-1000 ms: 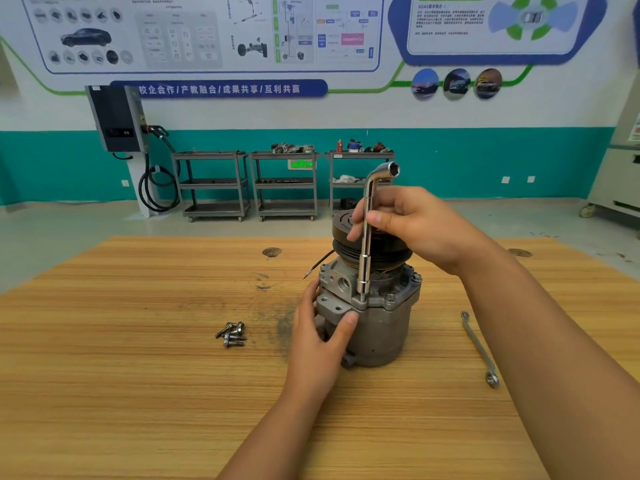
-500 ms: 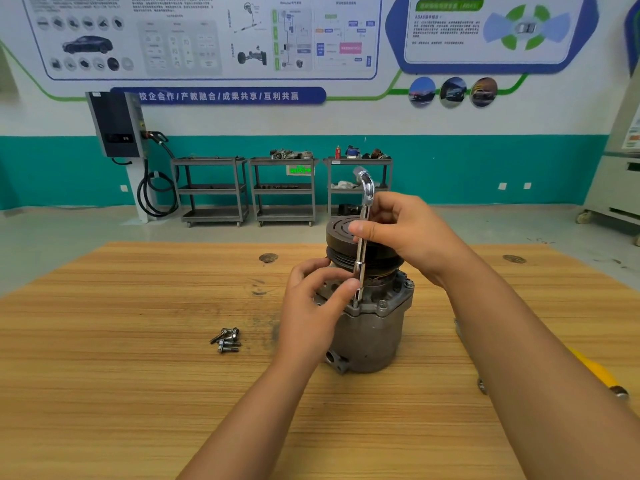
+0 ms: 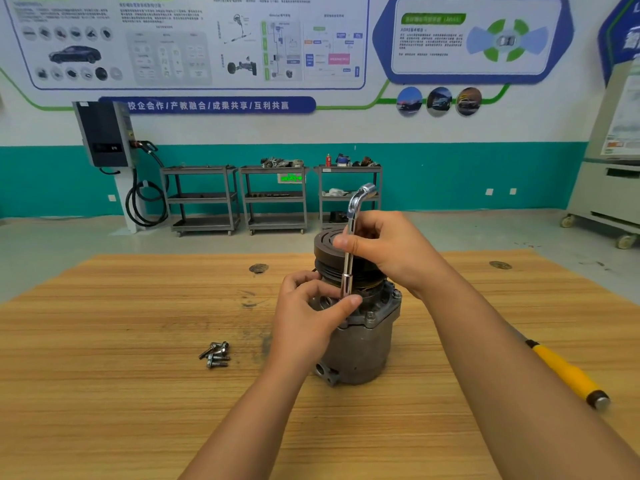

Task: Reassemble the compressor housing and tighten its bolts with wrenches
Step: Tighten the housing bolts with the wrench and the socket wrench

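A grey metal compressor [image 3: 363, 344] stands upright in the middle of the wooden table [image 3: 121, 375], with a black pulley on top. A chrome L-shaped socket wrench [image 3: 350, 251] stands vertically on a bolt at the housing's flange. My right hand [image 3: 388, 251] grips the wrench's shaft near its upper bend. My left hand [image 3: 311, 317] pinches the wrench's lower socket end with thumb and fingers, just above the flange. Several loose bolts [image 3: 216, 355] lie in a small pile on the table to the left of the compressor.
A yellow-handled tool [image 3: 568, 375] lies on the table to the right, partly behind my right forearm. Three grey shelf carts [image 3: 273, 199] and a wall charger [image 3: 104, 136] stand far back across the floor.
My left hand rose from the side of the housing to pinch the wrench's lower end. The wrench's top bend has turned round. The camera moved closer.
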Available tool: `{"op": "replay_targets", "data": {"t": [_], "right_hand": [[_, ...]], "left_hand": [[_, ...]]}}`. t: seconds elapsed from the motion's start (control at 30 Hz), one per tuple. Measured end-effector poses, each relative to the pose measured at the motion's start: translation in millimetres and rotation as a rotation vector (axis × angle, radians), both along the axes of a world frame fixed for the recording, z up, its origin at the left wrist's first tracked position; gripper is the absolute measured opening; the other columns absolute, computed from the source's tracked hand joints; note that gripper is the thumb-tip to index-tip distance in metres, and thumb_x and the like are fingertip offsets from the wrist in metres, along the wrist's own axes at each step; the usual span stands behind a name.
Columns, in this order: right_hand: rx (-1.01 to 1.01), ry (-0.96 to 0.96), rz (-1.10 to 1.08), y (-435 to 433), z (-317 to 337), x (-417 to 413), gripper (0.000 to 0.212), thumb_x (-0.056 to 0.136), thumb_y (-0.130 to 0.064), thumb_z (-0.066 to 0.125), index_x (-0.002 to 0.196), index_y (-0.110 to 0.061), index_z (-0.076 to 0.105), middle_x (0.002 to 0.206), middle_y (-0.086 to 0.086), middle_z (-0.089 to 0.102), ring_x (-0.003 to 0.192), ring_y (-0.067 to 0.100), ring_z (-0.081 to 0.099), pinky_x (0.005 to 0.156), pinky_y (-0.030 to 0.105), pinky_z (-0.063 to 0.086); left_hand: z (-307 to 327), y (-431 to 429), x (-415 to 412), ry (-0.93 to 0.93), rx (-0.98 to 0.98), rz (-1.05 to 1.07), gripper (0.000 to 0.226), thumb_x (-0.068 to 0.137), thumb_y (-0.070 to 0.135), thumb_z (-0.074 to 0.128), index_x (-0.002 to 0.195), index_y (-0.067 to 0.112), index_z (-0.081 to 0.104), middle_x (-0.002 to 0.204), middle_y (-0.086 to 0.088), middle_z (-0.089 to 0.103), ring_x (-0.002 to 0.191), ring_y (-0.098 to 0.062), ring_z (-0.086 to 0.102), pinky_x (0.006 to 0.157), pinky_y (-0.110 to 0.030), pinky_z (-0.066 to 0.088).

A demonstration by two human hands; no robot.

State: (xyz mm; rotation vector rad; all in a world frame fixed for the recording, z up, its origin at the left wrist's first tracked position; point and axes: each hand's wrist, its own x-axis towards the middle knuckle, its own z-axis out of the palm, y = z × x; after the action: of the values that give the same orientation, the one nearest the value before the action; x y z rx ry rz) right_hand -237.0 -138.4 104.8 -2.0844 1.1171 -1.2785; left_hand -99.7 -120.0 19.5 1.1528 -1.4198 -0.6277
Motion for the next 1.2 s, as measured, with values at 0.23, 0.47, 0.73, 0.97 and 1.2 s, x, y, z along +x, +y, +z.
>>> {"op": "replay_targets", "data": {"t": [0.23, 0.47, 0.73, 0.97, 1.2], "right_hand": [[0.128, 0.054, 0.200, 3, 7, -11, 0.026, 0.095, -0.004, 0.048, 0.098, -0.026, 0.063, 0.090, -0.010, 0.074, 0.094, 0.001, 0.066, 0.084, 0.015, 0.047], [0.096, 0.018, 0.158, 0, 3, -9, 0.014, 0.090, -0.016, 0.062, 0.093, -0.030, 0.059, 0.087, -0.010, 0.073, 0.084, -0.001, 0.066, 0.077, 0.021, 0.047], [0.021, 0.005, 0.124, -1, 2, -6, 0.015, 0.080, -0.021, 0.074, 0.087, -0.027, 0.062, 0.075, -0.013, 0.063, 0.070, -0.001, 0.058, 0.068, 0.017, 0.047], [0.076, -0.018, 0.220, 0, 2, -9, 0.023, 0.097, -0.007, 0.048, 0.094, -0.022, 0.064, 0.082, -0.011, 0.073, 0.087, 0.001, 0.067, 0.074, 0.010, 0.047], [0.028, -0.059, 0.091, -2, 0, -3, 0.014, 0.082, -0.023, 0.071, 0.080, -0.019, 0.058, 0.080, 0.006, 0.070, 0.080, 0.019, 0.067, 0.075, 0.030, 0.050]], "left_hand": [[-1, 0, 5, -0.014, 0.009, -0.045, 0.007, 0.077, 0.036, 0.075, 0.071, 0.035, 0.071, 0.113, 0.021, 0.045, 0.112, -0.004, 0.048, 0.088, -0.033, 0.047], [-3, 2, 3, -0.015, 0.022, -0.069, 0.005, 0.083, 0.039, 0.068, 0.078, 0.040, 0.070, 0.116, 0.023, 0.043, 0.110, -0.003, 0.049, 0.084, -0.023, 0.046], [9, 4, 3, 0.017, 0.049, -0.067, 0.011, 0.075, 0.038, 0.076, 0.070, 0.035, 0.066, 0.104, 0.010, 0.058, 0.097, 0.002, 0.053, 0.077, -0.016, 0.043], [16, 2, 11, -0.050, 0.096, -0.140, 0.010, 0.082, 0.032, 0.072, 0.074, 0.037, 0.069, 0.112, 0.003, 0.055, 0.109, -0.009, 0.051, 0.097, -0.031, 0.040], [14, 5, 7, 0.002, 0.110, -0.146, 0.010, 0.076, 0.036, 0.076, 0.080, 0.029, 0.070, 0.110, 0.005, 0.055, 0.104, -0.006, 0.053, 0.066, -0.006, 0.043]]}}
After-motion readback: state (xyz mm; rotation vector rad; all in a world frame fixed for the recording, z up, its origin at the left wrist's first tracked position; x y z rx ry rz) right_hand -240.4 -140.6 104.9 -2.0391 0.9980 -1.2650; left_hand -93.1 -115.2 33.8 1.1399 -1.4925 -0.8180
